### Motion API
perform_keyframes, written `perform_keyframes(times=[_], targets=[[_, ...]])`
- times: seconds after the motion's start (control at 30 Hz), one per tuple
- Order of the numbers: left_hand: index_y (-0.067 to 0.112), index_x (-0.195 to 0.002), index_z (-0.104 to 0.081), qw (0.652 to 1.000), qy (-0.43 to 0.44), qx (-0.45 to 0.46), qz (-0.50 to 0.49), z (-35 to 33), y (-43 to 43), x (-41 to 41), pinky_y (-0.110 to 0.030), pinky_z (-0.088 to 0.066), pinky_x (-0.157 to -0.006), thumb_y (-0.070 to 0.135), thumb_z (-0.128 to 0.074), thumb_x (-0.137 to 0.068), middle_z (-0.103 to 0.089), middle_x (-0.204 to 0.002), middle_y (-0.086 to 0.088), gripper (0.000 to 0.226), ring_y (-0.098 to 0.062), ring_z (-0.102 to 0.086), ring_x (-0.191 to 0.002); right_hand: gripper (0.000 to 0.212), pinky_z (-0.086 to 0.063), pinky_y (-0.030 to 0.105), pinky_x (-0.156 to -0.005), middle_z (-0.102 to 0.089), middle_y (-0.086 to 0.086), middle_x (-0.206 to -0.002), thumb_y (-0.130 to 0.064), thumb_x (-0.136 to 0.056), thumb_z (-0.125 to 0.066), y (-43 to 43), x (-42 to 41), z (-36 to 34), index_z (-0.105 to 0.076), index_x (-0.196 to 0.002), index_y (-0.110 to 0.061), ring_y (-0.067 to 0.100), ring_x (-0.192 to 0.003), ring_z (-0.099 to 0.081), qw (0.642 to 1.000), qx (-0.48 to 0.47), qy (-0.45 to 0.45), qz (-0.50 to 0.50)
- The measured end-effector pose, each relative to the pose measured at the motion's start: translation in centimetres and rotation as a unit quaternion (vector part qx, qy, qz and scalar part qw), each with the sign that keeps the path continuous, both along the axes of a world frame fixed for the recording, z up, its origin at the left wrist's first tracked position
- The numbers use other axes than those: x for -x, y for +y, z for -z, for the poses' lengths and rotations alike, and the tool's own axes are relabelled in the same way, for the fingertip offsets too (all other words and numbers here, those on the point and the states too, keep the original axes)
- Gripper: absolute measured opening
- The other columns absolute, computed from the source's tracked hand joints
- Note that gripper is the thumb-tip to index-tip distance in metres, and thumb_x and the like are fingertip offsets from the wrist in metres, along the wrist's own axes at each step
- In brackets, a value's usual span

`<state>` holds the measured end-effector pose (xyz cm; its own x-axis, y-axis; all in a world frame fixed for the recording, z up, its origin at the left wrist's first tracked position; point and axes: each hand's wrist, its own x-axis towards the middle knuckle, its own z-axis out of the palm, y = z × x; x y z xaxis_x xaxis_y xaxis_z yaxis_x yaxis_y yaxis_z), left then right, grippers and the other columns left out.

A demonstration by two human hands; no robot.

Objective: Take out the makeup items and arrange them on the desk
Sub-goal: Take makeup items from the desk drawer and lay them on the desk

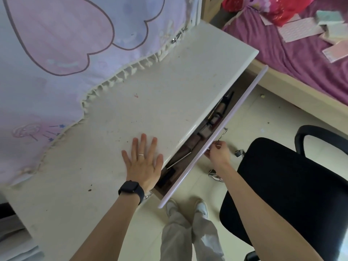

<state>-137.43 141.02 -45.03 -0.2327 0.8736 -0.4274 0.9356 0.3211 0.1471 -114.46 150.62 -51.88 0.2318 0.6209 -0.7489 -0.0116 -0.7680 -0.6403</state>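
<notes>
The left hand (143,162) rests flat on the worktop (116,113), fingers (143,142) spread, while the right hand (219,152) grips the drawer handle (223,133), and the makeup items (207,127), apparently tubes and compacts, lie in the part-open drawer (235,110) at its 11 o'clock, their row running 7 to 1 o'clock.

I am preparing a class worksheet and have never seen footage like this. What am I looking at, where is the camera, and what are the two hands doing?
There is no machine here. One camera worn on a person's head looks down at their own arms. The left hand lies flat, fingers straight, on the white desk. The right hand grips the metal handle of a partly open drawer. Small makeup items show in the gap. No makeup lies on the desk yet. A pink patterned cloth covers the desk's back, and a black chair stands alongside.
</notes>
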Motion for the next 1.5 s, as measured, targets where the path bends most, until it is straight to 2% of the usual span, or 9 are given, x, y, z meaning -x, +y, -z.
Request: perform_keyframes(times=[0.33, 0.47, 0.6, 0.7, 0.77, 0.83, 1.2, 1.4, 1.5], targets=[[0.044, -0.155, 0.013, 1.0, 0.003, 0.007, -0.008, -0.4, 0.2, -0.2, -0.055, 0.017, -0.119, 0.063, 0.005, -0.088, 0.026, -0.164, 0.008, 0.07, -0.017, 0.028, -0.149, 0.013, -0.063, 0.034, -0.077, -0.07, 0.015, -0.11, -0.009, -0.099, -0.053, -1.5, -2.6, 0.3, -0.058, -0.111, -0.01, 0.025, -0.091, -0.074, 1.0, 0.014, 0.016, 0.008], [0.044, -0.155, 0.01, 1.0, 0.005, -0.002, -0.013, -0.2, 0.1, -0.3, -0.055, 0.016, -0.12, 0.065, 0.008, -0.085, 0.022, -0.165, 0.007, 0.074, -0.017, 0.025, -0.15, 0.036, -0.061, 0.048, -0.085, -0.066, 0.003, -0.118, -0.037, -0.104, -0.051, -2.8, -3.4, -2.0, -0.056, -0.131, -0.015, 0.021, -0.105, -0.069, 0.996, 0.021, 0.081, 0.026], [0.043, -0.157, 0.004, 1.0, 0.003, -0.017, -0.022, -0.2, -0.1, -0.4, -0.056, 0.013, -0.12, 0.062, -0.001, -0.09, 0.017, -0.166, 0.006, 0.069, -0.019, 0.021, -0.152, 0.097, -0.059, 0.058, -0.081, -0.045, -0.004, -0.138, -0.083, -0.078, -0.052, -2.8, -2.4, -5.4, -0.014, -0.157, -0.042, 0.026, -0.124, -0.054, 0.986, 0.01, 0.167, -0.011], [0.043, -0.157, 0.004, 1.0, 0.004, -0.015, -0.021, -0.1, 0.0, -0.3, -0.055, 0.014, -0.12, 0.062, -0.003, -0.092, 0.017, -0.166, 0.007, 0.068, -0.019, 0.021, -0.152, 0.118, -0.063, 0.052, -0.069, -0.04, -0.001, -0.135, -0.05, -0.081, -0.078, -2.4, -0.9, -6.6, 0.016, -0.152, -0.052, 0.028, -0.109, -0.064, 0.99, 0.011, 0.091, -0.105], [0.044, -0.156, 0.006, 1.0, 0.006, -0.016, -0.019, -0.2, 0.1, -0.3, -0.056, 0.013, -0.12, 0.064, 0.001, -0.089, 0.018, -0.166, 0.007, 0.07, -0.019, 0.021, -0.152, 0.112, -0.063, 0.049, -0.065, -0.046, 0.005, -0.135, -0.011, -0.09, -0.068, -2.3, -0.5, -6.4, 0.017, -0.152, -0.049, 0.032, -0.092, -0.07, 0.992, 0.013, 0.036, -0.118], [0.044, -0.155, 0.008, 1.0, 0.009, -0.014, -0.019, -0.1, 0.0, -0.3, -0.056, 0.013, -0.12, 0.064, 0.002, -0.089, 0.019, -0.166, 0.007, 0.07, -0.019, 0.022, -0.151, 0.106, -0.063, 0.048, -0.063, -0.052, 0.016, -0.127, 0.001, -0.09, -0.056, -2.3, -0.4, -6.2, 0.014, -0.153, -0.046, 0.037, -0.086, -0.071, 0.993, 0.009, 0.018, -0.115], [0.042, -0.156, 0.008, 1.0, 0.007, -0.005, -0.018, -0.4, 0.1, -0.5, -0.055, 0.013, -0.12, 0.052, -0.018, -0.104, 0.021, -0.165, 0.007, 0.059, -0.019, 0.024, -0.151, 0.085, -0.062, 0.053, -0.061, -0.054, 0.008, -0.1, 0.002, -0.088, -0.053, -3.2, -1.7, -5.6, -0.01, -0.155, -0.029, 0.035, -0.075, -0.067, 0.994, -0.002, -0.01, -0.105], [0.042, -0.157, 0.004, 1.0, 0.002, -0.016, -0.025, -0.3, 0.1, -0.5, -0.056, 0.013, -0.12, 0.05, -0.02, -0.104, 0.018, -0.166, 0.007, 0.058, -0.018, 0.021, -0.152, 0.066, -0.046, 0.026, -0.042, -0.049, 0.008, -0.082, 0.005, -0.087, -0.053, -4.3, -4.1, -4.3, -0.027, -0.14, -0.024, 0.023, -0.056, -0.054, 0.995, -0.001, -0.028, -0.094], [0.043, -0.157, 0.003, 1.0, 0.003, -0.017, -0.025, -0.2, 0.0, -0.5, -0.055, 0.013, -0.12, 0.053, -0.015, -0.103, 0.017, -0.166, 0.007, 0.058, -0.018, 0.021, -0.152, 0.056, -0.048, 0.027, -0.044, -0.046, 0.011, -0.086, 0.008, -0.086, -0.056, -5.0, -4.9, -3.7, -0.034, -0.129, -0.02, 0.02, -0.054, -0.054, 0.994, -0.003, -0.042, -0.099]])
